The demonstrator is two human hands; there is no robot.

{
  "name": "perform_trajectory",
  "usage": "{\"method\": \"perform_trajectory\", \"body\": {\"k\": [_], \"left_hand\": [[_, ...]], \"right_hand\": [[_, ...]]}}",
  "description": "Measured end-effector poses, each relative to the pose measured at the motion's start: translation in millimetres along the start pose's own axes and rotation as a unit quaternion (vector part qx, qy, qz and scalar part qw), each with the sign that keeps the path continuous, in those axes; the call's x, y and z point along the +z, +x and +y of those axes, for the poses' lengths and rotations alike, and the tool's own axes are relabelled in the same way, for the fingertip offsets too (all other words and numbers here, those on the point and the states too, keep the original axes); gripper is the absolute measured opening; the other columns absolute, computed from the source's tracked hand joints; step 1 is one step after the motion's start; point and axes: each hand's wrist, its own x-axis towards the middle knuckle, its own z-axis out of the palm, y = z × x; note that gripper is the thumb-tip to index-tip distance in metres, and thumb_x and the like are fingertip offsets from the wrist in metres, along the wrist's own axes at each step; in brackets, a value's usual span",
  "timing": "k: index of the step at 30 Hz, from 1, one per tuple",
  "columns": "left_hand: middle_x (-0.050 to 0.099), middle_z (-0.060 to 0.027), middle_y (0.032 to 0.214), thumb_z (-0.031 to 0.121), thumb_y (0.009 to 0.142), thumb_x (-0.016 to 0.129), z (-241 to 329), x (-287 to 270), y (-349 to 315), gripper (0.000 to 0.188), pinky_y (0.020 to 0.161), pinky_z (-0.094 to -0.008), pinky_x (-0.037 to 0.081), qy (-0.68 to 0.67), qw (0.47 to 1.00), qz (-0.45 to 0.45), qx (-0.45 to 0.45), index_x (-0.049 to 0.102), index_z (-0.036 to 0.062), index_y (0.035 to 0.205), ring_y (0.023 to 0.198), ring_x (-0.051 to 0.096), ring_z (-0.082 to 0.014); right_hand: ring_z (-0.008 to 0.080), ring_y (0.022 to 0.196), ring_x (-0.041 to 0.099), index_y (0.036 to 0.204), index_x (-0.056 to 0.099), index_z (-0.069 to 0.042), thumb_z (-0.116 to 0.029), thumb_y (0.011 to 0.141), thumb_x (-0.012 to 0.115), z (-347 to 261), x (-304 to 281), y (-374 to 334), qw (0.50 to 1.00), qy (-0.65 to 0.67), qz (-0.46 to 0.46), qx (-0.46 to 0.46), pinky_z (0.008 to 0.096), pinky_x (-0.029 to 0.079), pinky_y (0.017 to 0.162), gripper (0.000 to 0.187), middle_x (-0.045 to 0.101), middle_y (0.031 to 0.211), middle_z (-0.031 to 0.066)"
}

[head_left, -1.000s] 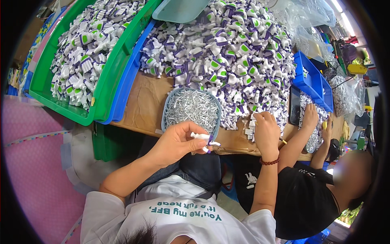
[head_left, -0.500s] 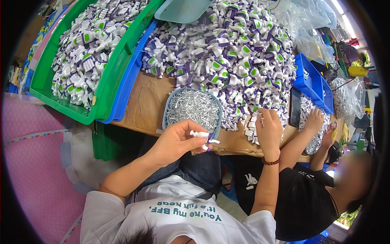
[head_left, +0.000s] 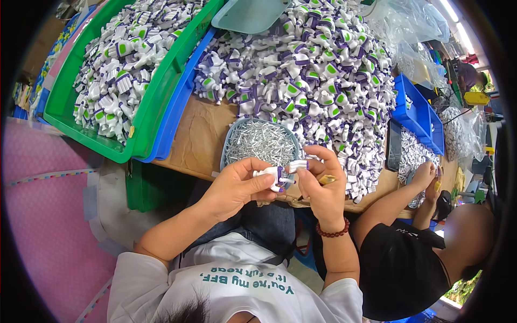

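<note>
My left hand [head_left: 231, 189] grips a white and purple toy figure body [head_left: 274, 172] between thumb and fingers, with small limb-like bits sticking out to the right. A small white toy part with a purple end [head_left: 298, 164] is pinched in my right hand [head_left: 326, 194], right beside the figure; whether the two touch I cannot tell. Something yellowish [head_left: 327, 179] shows at the right hand's curled fingers. Just beyond both hands sits a grey-blue bowl [head_left: 224, 151] of silvery metal pins [head_left: 261, 141].
A big heap of toy bodies [head_left: 301, 75] covers the table, with small white parts [head_left: 358, 183] at its near edge. Left stands a green crate [head_left: 121, 152] of similar bodies. Right, a co-worker [head_left: 398, 264] handles parts by blue bins [head_left: 412, 110]. A pale tray [head_left: 250, 16] lies behind.
My right hand has come left from the white parts by the heap to the figure, bringing a small part. The left hand still holds the figure. The co-worker's hands have shifted slightly.
</note>
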Motion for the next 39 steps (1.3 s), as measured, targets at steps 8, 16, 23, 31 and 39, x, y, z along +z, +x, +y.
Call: {"method": "perform_trajectory", "body": {"k": [8,16,23,31,39], "left_hand": [[0.061,-0.0086,0.099,0.009,0.090,0.056,0,-3,0,0.015,0.074,-0.0273,0.054,-0.009,1.000,0.003,-0.003,0.053,0.0029,0.103,0.088,0.064,-0.0199],[0.061,-0.0084,0.098,0.009,0.090,0.056,-1,-3,0,0.015,0.074,-0.0269,0.054,0.004,1.000,0.008,0.000,0.053,0.0029,0.103,0.088,0.064,-0.0198],[0.062,-0.0092,0.096,0.010,0.089,0.058,-1,-1,-1,0.014,0.074,-0.0274,0.054,0.018,0.999,0.015,0.022,0.055,0.0025,0.101,0.086,0.065,-0.0196],[0.062,-0.0078,0.091,0.008,0.085,0.064,-11,4,-1,0.017,0.072,-0.0241,0.052,0.133,0.978,0.017,0.158,0.056,-0.0008,0.097,0.080,0.062,-0.0134],[0.064,-0.0072,0.085,0.010,0.081,0.068,-8,9,-10,0.022,0.067,-0.0239,0.047,0.490,0.812,0.060,0.311,0.058,0.0003,0.098,0.076,0.061,-0.0105]], "right_hand": [[0.0015,0.068,0.054,0.103,0.061,0.001,0.000,0.082,0.064,10,-2,-4,0.995,-0.094,-0.017,-0.020,0.0148,0.040,0.056,0.022,0.063,0.081,0.0011],[0.0029,0.071,0.055,0.101,0.062,0.002,-0.001,0.082,0.065,16,-7,-7,0.997,-0.072,-0.019,-0.015,0.0155,0.041,0.059,0.020,0.063,0.082,0.0016],[0.0044,0.073,0.057,0.098,0.064,0.003,0.000,0.082,0.065,14,-8,-12,0.996,-0.083,-0.031,-0.008,0.0169,0.043,0.062,0.017,0.065,0.083,0.0036],[0.0089,0.075,0.061,0.091,0.067,0.003,0.003,0.079,0.065,7,-8,-11,0.973,-0.215,-0.049,-0.072,0.0211,0.048,0.067,0.012,0.068,0.085,0.0086],[0.0116,0.071,0.063,0.089,0.067,0.002,0.003,0.079,0.064,10,-8,-9,0.955,-0.277,-0.052,-0.090,0.0231,0.048,0.064,0.010,0.067,0.080,0.0094]]}}
